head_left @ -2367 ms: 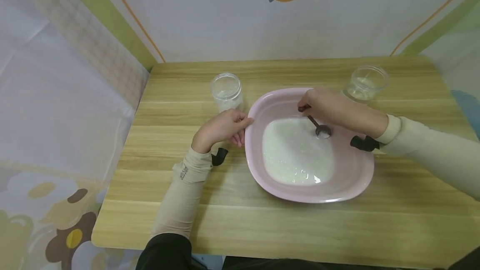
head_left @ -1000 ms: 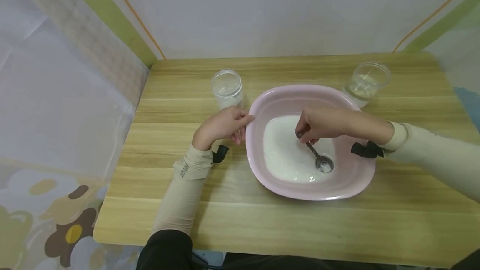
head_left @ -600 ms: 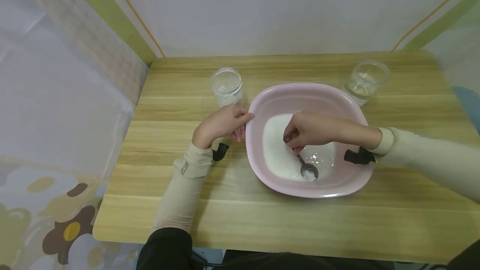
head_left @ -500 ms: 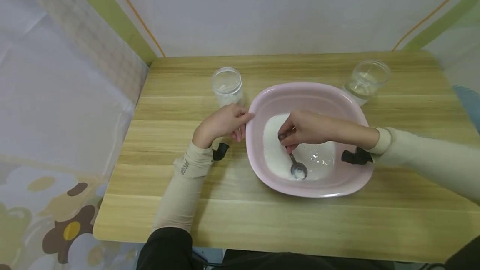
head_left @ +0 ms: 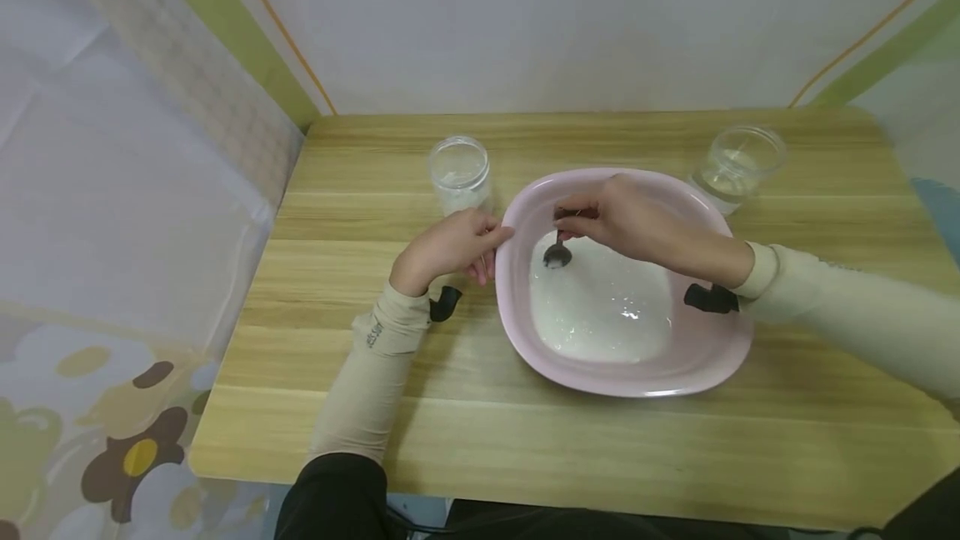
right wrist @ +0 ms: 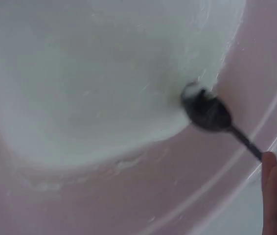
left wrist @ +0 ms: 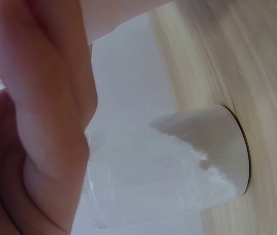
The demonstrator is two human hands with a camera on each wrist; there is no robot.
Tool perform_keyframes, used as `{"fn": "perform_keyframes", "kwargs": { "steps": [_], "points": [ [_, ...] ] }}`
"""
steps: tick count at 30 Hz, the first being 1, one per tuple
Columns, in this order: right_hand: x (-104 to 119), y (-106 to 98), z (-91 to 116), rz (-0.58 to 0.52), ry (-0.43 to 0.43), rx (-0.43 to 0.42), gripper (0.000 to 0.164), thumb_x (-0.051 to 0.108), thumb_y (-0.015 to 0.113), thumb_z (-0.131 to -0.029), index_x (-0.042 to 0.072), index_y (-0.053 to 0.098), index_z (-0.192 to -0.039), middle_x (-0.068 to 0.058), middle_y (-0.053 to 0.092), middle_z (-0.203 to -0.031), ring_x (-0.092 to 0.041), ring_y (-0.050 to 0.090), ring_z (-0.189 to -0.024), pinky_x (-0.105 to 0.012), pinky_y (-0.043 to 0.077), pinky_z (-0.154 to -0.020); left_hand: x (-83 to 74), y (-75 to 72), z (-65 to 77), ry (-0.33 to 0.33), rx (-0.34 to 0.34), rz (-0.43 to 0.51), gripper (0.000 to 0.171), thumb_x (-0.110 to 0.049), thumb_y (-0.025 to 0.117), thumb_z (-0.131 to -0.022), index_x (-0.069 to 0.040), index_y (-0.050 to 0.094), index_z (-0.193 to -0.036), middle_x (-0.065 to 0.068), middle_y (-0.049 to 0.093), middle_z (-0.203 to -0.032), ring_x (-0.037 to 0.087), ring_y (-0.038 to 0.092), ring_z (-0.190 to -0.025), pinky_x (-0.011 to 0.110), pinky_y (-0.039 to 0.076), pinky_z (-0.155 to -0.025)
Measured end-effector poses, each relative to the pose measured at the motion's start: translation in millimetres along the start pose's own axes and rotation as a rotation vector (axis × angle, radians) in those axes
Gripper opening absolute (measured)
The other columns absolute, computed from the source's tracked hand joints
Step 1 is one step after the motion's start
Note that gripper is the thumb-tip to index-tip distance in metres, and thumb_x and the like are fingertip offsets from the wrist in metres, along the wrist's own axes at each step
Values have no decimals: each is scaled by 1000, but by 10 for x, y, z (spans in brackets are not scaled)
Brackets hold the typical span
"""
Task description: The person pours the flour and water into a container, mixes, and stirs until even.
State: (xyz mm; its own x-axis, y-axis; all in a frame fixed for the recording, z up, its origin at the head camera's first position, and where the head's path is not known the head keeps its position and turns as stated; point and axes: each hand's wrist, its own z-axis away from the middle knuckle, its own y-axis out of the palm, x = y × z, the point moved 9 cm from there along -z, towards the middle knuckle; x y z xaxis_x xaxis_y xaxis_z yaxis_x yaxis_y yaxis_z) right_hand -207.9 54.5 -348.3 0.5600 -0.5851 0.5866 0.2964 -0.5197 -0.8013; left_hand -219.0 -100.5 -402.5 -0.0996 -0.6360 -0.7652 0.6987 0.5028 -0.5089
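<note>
A pink plastic basin point(head_left: 705, 357) holds a shallow pool of milky white liquid point(head_left: 600, 315). At its left rim, my left hand point(head_left: 450, 248) grips the edge, thumb on top and fingers outside. My right hand point(head_left: 622, 219) reaches over the basin and pinches the handle of a dark metal spoon point(head_left: 557, 255). In the head view the spoon's bowl is at the liquid's upper left. Up close in the right wrist view, the spoon point(right wrist: 207, 110) meets the liquid's edge by the basin wall, some white stuff at its tip.
Behind my left hand stands a clear jar point(head_left: 459, 173); the left wrist view shows white powder point(left wrist: 212, 152) in it. Another clear jar point(head_left: 738, 165), with a little pale content, is behind the basin's right side. All stand on a wooden table point(head_left: 300, 340) against a white wall.
My right hand has swept the spoon through the liquid, first toward the near side and left, then up to the far left. The left hand keeps its place at the rim.
</note>
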Motion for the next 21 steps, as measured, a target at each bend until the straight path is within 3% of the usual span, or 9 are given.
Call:
{"fn": "perform_keyframes", "kwargs": {
  "steps": [4, 9, 12, 15, 18, 21],
  "points": [
    [-88, -132, -3, 142, 44, -30, 20, 5, 68, -99, 10, 68, -80, 1, 58, -68, -9, 48, -59, -21, 41, -58, 12, -13, 5, -1, -2, 4, 35, -27, 48, -112, -2, 68, -99, 3, 64, -62, 37, 71, -66, 50, 65, -68],
    [-186, -8, 72, 290, 121, 155, 34, -5, 55, -90, 15, 51, -62, 7, 48, -52, -3, 47, -46, -19, 33, -53, 30, -24, 5, -2, 1, 7, 35, -28, 48, -112, -3, 67, -97, 3, 64, -63, 29, 70, -62, 50, 65, -69],
    [-216, 148, 148, 243, 152, 302, 31, -6, 52, -84, 15, 58, -61, 9, 58, -48, -2, 55, -45, -17, 34, -51, 32, -22, 5, -3, 4, 11, 35, -28, 48, -112, -3, 67, -97, 3, 64, -63, 27, 69, -61, 50, 65, -69],
    [-234, 261, 200, 127, 186, 397, 25, -4, 54, -85, 9, 69, -70, 6, 68, -56, -6, 66, -53, -17, 40, -54, 27, -19, 4, -1, 5, 13, 35, -27, 48, -112, -2, 67, -97, 3, 64, -63, 32, 70, -64, 50, 65, -69],
    [-287, 287, 209, 41, 227, 411, 19, -2, 58, -91, 5, 70, -78, 3, 71, -62, -12, 72, -60, -18, 44, -57, 25, -19, -2, 1, 3, 13, 35, -27, 48, -112, -2, 67, -96, 3, 64, -62, 37, 71, -67, 50, 65, -68],
    [-320, 211, 160, 70, 210, 338, 20, -1, 61, -95, 6, 70, -79, 1, 70, -63, -13, 69, -59, -19, 46, -57, 26, -20, -13, 4, 2, 12, 35, -26, 48, -112, -3, 67, -95, 3, 64, -61, 35, 70, -65, 50, 65, -68]
  ]
}}
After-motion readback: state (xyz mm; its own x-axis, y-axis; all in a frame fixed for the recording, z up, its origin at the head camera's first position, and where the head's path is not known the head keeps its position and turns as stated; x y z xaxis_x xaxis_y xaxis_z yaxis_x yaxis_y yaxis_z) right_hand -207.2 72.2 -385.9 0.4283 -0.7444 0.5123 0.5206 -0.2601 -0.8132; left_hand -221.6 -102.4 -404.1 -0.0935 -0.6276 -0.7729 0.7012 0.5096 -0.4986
